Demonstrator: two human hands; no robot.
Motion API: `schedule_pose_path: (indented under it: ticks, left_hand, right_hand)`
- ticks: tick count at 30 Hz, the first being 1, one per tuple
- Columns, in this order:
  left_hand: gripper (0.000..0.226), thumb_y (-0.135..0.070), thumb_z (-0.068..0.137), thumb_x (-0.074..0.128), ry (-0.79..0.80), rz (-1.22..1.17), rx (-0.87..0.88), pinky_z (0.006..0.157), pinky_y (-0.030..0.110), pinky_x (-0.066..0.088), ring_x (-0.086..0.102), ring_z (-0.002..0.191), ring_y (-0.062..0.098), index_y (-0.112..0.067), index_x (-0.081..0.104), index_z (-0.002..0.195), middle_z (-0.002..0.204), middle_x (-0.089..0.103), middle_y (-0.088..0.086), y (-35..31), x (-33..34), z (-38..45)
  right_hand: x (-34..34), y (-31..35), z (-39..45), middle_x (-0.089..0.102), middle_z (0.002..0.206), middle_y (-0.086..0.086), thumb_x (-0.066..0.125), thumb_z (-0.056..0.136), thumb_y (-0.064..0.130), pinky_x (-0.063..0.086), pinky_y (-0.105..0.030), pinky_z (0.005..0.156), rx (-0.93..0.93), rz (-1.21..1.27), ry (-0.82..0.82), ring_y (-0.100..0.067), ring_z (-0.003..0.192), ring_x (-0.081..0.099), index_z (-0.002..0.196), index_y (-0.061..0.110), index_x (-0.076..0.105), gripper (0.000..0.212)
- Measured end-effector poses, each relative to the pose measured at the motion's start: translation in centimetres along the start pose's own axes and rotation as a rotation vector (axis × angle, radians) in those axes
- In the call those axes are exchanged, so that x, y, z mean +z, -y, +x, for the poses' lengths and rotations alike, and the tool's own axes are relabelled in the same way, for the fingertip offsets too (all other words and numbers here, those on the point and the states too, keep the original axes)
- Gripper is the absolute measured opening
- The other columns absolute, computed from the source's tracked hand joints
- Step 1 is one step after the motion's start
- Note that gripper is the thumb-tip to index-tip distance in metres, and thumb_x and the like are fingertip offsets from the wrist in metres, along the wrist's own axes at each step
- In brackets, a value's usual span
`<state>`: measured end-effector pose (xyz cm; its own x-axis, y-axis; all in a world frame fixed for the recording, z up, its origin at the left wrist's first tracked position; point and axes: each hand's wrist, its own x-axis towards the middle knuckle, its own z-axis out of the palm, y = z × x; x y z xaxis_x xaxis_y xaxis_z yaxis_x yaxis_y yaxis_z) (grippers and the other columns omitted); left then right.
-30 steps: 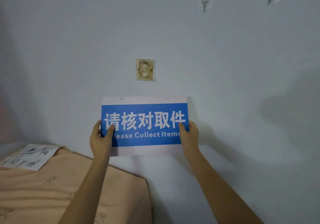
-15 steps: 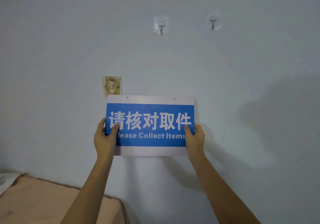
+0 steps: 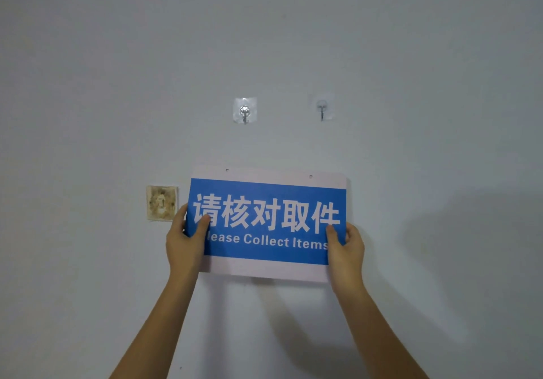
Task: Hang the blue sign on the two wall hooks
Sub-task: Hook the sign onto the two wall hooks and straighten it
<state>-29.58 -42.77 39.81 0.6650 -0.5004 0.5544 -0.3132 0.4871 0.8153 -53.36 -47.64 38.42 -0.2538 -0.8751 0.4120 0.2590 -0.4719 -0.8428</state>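
So far, in the head view, the hanging is not done: the blue sign [image 3: 269,222] is held flat before the wall [image 3: 117,70], below both hooks and clear of them. The left hand [image 3: 185,242] and right hand [image 3: 346,249] pinch its lower side edges, fingers [image 3: 202,222] closed on the board. Its two small holes [image 3: 227,170] along the pale top margin must yet be raised onto the left hook [image 3: 244,113] and right hook [image 3: 322,111]. The sign looks stiff, thin and matte; the hooks are small metal ones on clear adhesive pads. A stained square patch [image 3: 161,203] sits just left.
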Motion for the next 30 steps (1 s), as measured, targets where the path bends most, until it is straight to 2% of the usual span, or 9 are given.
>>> schedule_pose_path:
  ticks: [6, 10, 12, 14, 17, 20, 23, 26, 30]
  left_hand:
    - [0.049, -0.022, 0.087, 0.059, -0.01, -0.036, 0.069, 0.086, 0.033, 0.045, 0.053, 0.114, 0.022, -0.016, 0.045, 0.133, 0.127, 0.056, 0.005, -2.4, 2.6, 1.7]
    - [0.046, -0.022, 0.087, 0.06, 0.002, -0.058, 0.106, 0.08, 0.03, 0.046, 0.054, 0.101, 0.017, -0.018, 0.046, 0.13, 0.113, 0.056, 0.001, -4.0, 3.7, 3.4]
    - [0.044, -0.022, 0.086, 0.061, 0.02, -0.064, 0.113, 0.071, 0.026, 0.048, 0.059, 0.09, 0.017, -0.019, 0.047, 0.128, 0.106, 0.059, 0.001, -4.5, 3.9, 4.5]
    - [0.043, -0.023, 0.085, 0.062, 0.031, -0.062, 0.132, 0.063, 0.022, 0.047, 0.059, 0.079, 0.01, -0.018, 0.048, 0.125, 0.094, 0.06, 0.0, -4.7, 4.2, 5.5]
    - [0.042, -0.024, 0.085, 0.062, 0.045, -0.047, 0.141, 0.06, 0.021, 0.046, 0.06, 0.076, 0.008, -0.018, 0.047, 0.124, 0.084, 0.06, -0.007, -4.8, 4.7, 6.6]
    - [0.041, -0.024, 0.086, 0.06, 0.068, -0.04, 0.146, 0.06, 0.021, 0.046, 0.062, 0.081, 0.019, -0.017, 0.046, 0.124, 0.094, 0.062, 0.004, -4.5, 5.1, 7.6]
    - [0.04, -0.026, 0.087, 0.059, 0.095, -0.046, 0.142, 0.062, 0.021, 0.047, 0.063, 0.09, 0.025, -0.018, 0.045, 0.124, 0.101, 0.062, 0.007, -4.1, 5.6, 8.7]
    - [0.04, -0.027, 0.086, 0.06, 0.124, -0.035, 0.164, 0.065, 0.024, 0.049, 0.064, 0.091, 0.026, -0.018, 0.047, 0.123, 0.103, 0.064, 0.01, -4.0, 5.9, 10.0]
    - [0.041, -0.026, 0.086, 0.061, 0.162, -0.035, 0.177, 0.063, 0.02, 0.047, 0.062, 0.085, 0.021, -0.016, 0.047, 0.123, 0.102, 0.064, 0.009, -3.9, 6.3, 11.1]
  right_hand:
    - [-0.1, 2.7, 2.5, 0.065, 0.097, -0.003, 0.054, 0.09, 0.02, 0.052, -0.016, 0.051, -0.078, 0.032, 0.002, -0.014, 0.079, 0.067, 0.111, 0.014, 0.053, 0.022]
    - [0.3, 4.7, 4.1, 0.064, 0.091, 0.002, 0.054, 0.09, 0.018, 0.05, -0.012, 0.046, -0.129, 0.044, 0.021, -0.012, 0.077, 0.065, 0.106, 0.016, 0.052, 0.016]
    - [0.4, 5.4, 5.0, 0.063, 0.09, 0.002, 0.054, 0.09, 0.016, 0.049, -0.009, 0.045, -0.153, 0.038, 0.035, -0.011, 0.076, 0.064, 0.104, 0.015, 0.052, 0.015]
    - [0.6, 6.1, 5.7, 0.062, 0.09, 0.003, 0.054, 0.09, 0.015, 0.048, -0.008, 0.044, -0.175, 0.04, 0.045, -0.009, 0.076, 0.062, 0.105, 0.015, 0.052, 0.015]
    - [1.1, 6.7, 6.5, 0.061, 0.093, 0.001, 0.054, 0.09, 0.015, 0.048, -0.009, 0.045, -0.208, 0.027, 0.043, -0.007, 0.076, 0.061, 0.107, 0.015, 0.052, 0.017]
    - [1.7, 6.8, 7.2, 0.061, 0.096, -0.003, 0.053, 0.09, 0.014, 0.047, -0.009, 0.045, -0.227, 0.012, 0.027, -0.007, 0.076, 0.061, 0.109, 0.012, 0.053, 0.019]
    - [2.2, 6.7, 7.6, 0.06, 0.093, -0.002, 0.053, 0.09, 0.014, 0.046, -0.013, 0.049, -0.24, 0.009, 0.012, -0.006, 0.074, 0.059, 0.107, 0.013, 0.051, 0.017]
    - [2.9, 6.7, 7.7, 0.061, 0.098, -0.007, 0.053, 0.09, 0.012, 0.043, -0.018, 0.058, -0.276, -0.019, -0.024, -0.008, 0.074, 0.058, 0.104, 0.012, 0.052, 0.014]
    - [3.5, 6.4, 7.9, 0.06, 0.103, -0.008, 0.053, 0.09, 0.013, 0.046, -0.017, 0.06, -0.302, -0.041, -0.1, -0.012, 0.077, 0.058, 0.105, 0.013, 0.051, 0.015]
